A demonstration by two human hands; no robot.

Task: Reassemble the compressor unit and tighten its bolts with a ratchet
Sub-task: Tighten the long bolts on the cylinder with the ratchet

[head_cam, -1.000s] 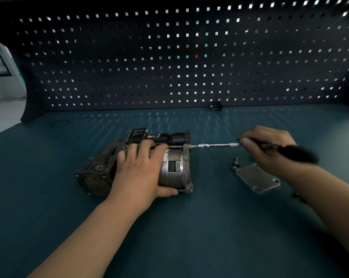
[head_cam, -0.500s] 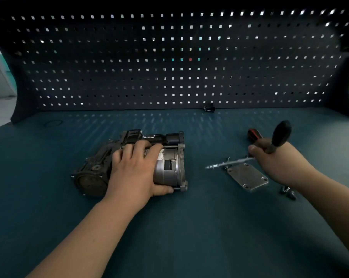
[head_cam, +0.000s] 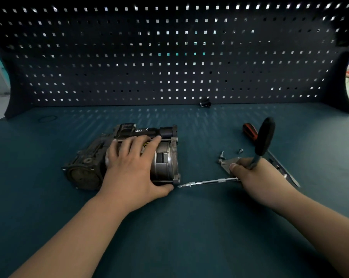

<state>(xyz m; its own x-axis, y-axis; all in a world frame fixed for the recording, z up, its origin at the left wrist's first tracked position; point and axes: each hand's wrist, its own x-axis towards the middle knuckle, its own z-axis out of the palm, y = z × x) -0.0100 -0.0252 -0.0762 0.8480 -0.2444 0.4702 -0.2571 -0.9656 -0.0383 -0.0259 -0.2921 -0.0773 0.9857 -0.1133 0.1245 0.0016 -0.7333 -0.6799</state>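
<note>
1. Background: a dark pegboard wall [head_cam: 169, 57] stands behind the teal bench top [head_cam: 169, 227] on which all the parts lie
2. The compressor unit [head_cam: 85, 169] lies on its side left of centre, with its silver motor end and flange facing right
3. Your left hand [head_cam: 133, 167] lies over the motor body, fingers curled across the top and thumb tucked at the near lower edge, and holds the unit down
4. Your right hand [head_cam: 255, 177] is clamped round the head of the ratchet [head_cam: 264, 139]; the black handle stands upward, and the extension bar [head_cam: 209, 181] runs left with its tip at the flange's near corner. Whether it is seated on a bolt cannot be told
5. Step in hand, as judged: tightening the near flange bolt. The next move calls for keeping the bar in line with the bolt and swinging the handle while your left hand resists the twist
6. The cover plate [head_cam: 226, 164] lies partly under your right hand, with two loose bolts [head_cam: 222, 154] just beyond it; these appear yet to be fitted
</note>
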